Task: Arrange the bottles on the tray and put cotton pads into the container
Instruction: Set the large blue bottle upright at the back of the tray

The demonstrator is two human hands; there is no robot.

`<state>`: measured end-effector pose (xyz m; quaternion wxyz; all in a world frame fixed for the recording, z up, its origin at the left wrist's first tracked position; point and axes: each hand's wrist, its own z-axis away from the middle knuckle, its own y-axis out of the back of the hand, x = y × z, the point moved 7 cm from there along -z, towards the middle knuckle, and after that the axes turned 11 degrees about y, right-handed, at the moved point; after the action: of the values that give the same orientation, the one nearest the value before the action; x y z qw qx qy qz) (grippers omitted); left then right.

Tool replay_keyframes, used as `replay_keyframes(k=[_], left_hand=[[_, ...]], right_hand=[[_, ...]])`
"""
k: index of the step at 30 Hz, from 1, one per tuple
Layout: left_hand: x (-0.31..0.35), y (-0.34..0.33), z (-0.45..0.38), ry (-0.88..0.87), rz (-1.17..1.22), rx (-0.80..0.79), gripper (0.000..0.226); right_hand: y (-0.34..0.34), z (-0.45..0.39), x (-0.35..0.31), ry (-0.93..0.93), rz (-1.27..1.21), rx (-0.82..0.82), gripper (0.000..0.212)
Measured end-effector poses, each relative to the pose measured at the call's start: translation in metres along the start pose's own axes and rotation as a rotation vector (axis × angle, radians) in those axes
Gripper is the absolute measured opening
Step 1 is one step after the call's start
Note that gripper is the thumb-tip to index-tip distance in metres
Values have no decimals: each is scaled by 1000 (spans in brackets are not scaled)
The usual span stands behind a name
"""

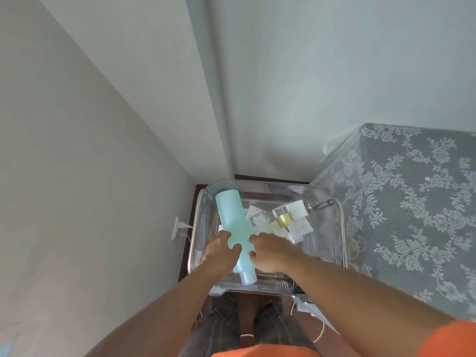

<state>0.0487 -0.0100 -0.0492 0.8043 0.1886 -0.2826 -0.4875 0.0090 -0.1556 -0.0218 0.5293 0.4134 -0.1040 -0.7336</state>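
We are gripping the blue bottle (233,225) with both hands, left hand (221,251) and right hand (268,253) flanking its lower body; it is lying tilted over the tray (332,228), cap toward us.

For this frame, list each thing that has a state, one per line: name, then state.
turquoise bottle: lying tilted over the tray, held by both hands
left hand: gripping the bottle's left side
right hand: gripping the bottle's right side
clear tray: holds several small items
gold-capped clear bottle: lying in the tray, untouched
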Motion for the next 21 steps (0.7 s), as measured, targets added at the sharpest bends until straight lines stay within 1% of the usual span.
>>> replay_keyframes(k=[3, 6, 8, 11, 18, 21], left_hand=[[-9, -1, -2, 93, 55, 22, 47], [-18, -12, 2, 144, 111, -26, 40], [-24, -18, 3, 191, 204, -43, 39], [-27, -27, 4, 266, 357, -60, 42], [-25, -38, 9, 356, 561, -67, 54], [-26, -37, 15, 379, 595, -74, 52]], right_hand=[[-16, -5, 4, -62, -133, 6, 42], [-32, -8, 7, -128, -250, 23, 40], [-40, -10, 8, -154, -317, 33, 42], [-50, -12, 10, -188, -439, 44, 50], [-59, -16, 9, -327, -714, 150, 60], [-61, -8, 9, -365, -815, 197, 58]])
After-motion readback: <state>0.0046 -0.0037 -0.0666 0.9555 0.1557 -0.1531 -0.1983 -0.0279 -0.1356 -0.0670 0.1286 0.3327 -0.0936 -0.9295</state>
